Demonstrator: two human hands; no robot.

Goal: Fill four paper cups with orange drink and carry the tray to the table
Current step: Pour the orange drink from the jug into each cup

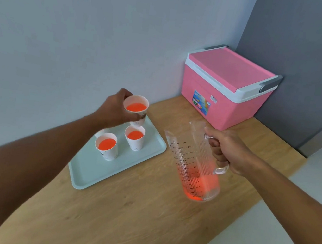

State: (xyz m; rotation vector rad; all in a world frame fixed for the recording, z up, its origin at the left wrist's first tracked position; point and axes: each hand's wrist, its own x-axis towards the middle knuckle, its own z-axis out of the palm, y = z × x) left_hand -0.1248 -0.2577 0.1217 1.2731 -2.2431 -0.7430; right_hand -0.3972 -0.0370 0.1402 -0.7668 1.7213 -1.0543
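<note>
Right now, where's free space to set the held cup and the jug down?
Tray: the near half is bare; the far half is crowded by two filled cups and another behind the left hand. Counter: wide bare wood near the camera, also between the jug and cooler.

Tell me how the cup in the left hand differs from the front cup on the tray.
The held cup is gripped by the left hand above the tray's far end; the front cup stands on the tray with no hand on it. The held cup sits farther from the camera, the front cup nearest. Both are white paper cups holding orange drink.
</note>
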